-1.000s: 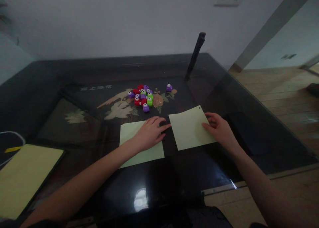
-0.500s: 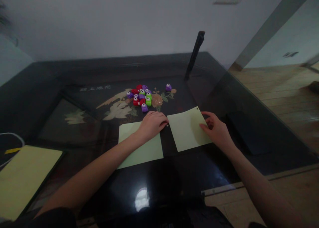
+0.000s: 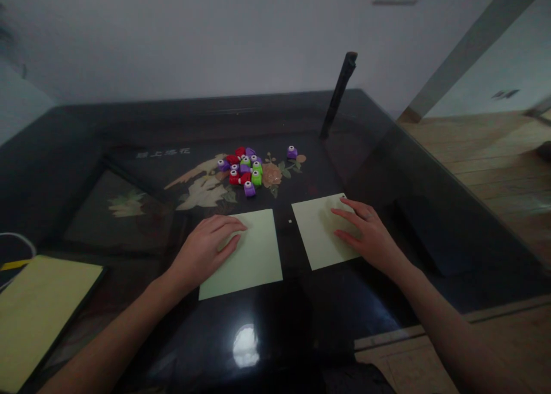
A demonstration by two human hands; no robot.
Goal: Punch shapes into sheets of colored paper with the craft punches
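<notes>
Dark glossy table point(image 3: 297, 313) fills most of frame, pale wall point(image 3: 206, 38) up top. L hand point(image 3: 210, 246), left of ctr, over left edge of L green sheet point(image 3: 258, 250) (lower ctr): fingers close tog., slightly bent, thumb apart, nothing pinched. R hand point(image 3: 371, 233), right of ctr, over R green sheet point(image 3: 316, 239), fingers spread; can't tell if either presses paper. Tiny pale bit point(image 3: 290, 221) btwn sheets. Red/purple/green gadgets point(image 3: 245, 169) just above ctr. Yellow sheet point(image 3: 47, 308) lower left.

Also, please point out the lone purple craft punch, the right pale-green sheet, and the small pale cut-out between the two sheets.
Lone purple craft punch point(image 3: 292, 153), head view: its purple body.
Right pale-green sheet point(image 3: 321, 235), head view: its bare middle.
Small pale cut-out point(image 3: 290, 221), head view: its centre.
</notes>
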